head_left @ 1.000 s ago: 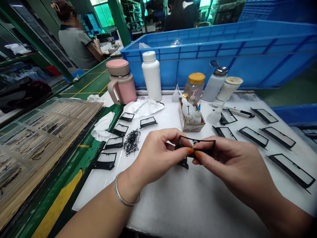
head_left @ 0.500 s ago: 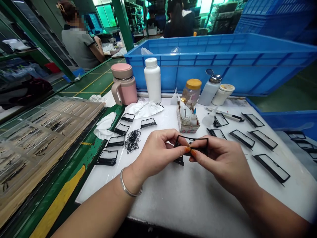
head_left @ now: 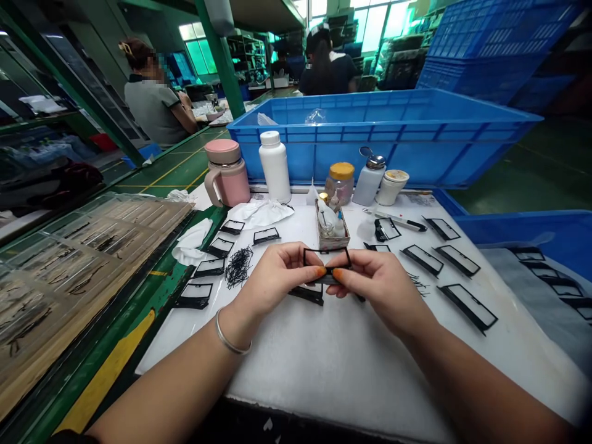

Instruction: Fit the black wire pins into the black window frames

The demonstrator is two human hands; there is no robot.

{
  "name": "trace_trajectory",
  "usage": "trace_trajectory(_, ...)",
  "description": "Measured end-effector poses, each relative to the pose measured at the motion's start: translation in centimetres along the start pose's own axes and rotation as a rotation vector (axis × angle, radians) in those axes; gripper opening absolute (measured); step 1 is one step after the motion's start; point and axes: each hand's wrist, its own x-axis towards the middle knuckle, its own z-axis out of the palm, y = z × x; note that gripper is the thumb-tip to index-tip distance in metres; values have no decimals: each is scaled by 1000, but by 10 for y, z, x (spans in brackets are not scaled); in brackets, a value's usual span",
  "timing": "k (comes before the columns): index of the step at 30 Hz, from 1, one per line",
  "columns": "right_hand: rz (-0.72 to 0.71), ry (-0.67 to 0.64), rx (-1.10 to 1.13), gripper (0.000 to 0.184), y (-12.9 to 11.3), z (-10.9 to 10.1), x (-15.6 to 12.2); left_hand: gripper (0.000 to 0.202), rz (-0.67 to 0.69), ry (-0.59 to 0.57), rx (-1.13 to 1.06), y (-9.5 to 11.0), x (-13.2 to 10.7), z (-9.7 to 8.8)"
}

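"Black, with a thin-rimmed opening: which way does the held frame (head_left: 326, 278) lie?"

"Crosswise in front of us, raised over the white bench (head_left: 324, 370). Its long axis runs left to right, one end toward each hand."

"Are we gripping it with both?"

"Yes. Our left hand (head_left: 275, 274) pinches it between thumb and fingers, and our right hand (head_left: 383, 277) does the same from the other side. The thumbs come close together near the middle of its lower bar, so neither hand is the nearer."

"What lies closest below?"

"A second frame (head_left: 311, 295), partly hidden by our left hand. The small box (head_left: 333, 245) of bottles stands just beyond the held frame."

"And those loose black strands?"

"The tangle (head_left: 238, 267) is on the bench to the left of our left hand, apart from it, beside the row of frames (head_left: 192, 302). We see a few more next to our right hand."
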Motion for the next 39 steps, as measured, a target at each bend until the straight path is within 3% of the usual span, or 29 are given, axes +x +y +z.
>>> trace_trajectory(9,82,-36,113,27,3,-1,1,17,-22,-32,-67,-6,2,-4)
trace_trajectory(39,65,-14,121,21,9,4,2,19,65,-16,40,-5,4,-6)
